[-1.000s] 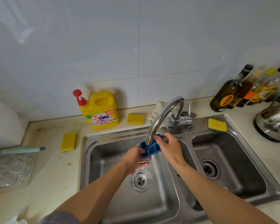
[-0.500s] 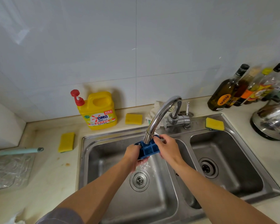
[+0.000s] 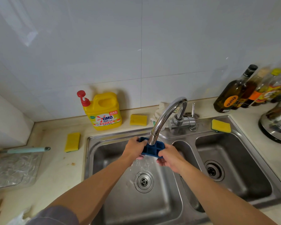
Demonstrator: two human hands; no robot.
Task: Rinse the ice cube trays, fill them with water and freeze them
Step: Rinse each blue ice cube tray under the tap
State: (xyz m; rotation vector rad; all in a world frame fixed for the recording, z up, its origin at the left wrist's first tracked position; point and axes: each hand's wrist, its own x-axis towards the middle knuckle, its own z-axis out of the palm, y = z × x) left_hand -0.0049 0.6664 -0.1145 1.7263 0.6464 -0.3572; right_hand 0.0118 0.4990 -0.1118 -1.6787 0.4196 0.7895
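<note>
A small blue ice cube tray (image 3: 152, 149) is held right under the spout of the chrome faucet (image 3: 165, 118), over the left basin of the steel double sink (image 3: 166, 207). My left hand (image 3: 134, 149) grips the tray's left end. My right hand (image 3: 169, 157) grips its right end. The tray's compartments face up and toward me. Water splashes down below the tray toward the left drain (image 3: 143, 181). The spout hides the tray's far middle part.
A yellow detergent jug (image 3: 104, 111) stands behind the sink. Yellow sponges lie at the left counter (image 3: 72, 142), behind the sink (image 3: 138, 120) and on the sink's back rim (image 3: 221, 125). Several bottles (image 3: 234, 93) and a metal pot (image 3: 277, 124) crowd the right. A clear tray (image 3: 11, 169) lies at the left.
Both hands have levelled the blue tray under the spout, the left hand rising to its far left end. Water now spills from beneath the tray.
</note>
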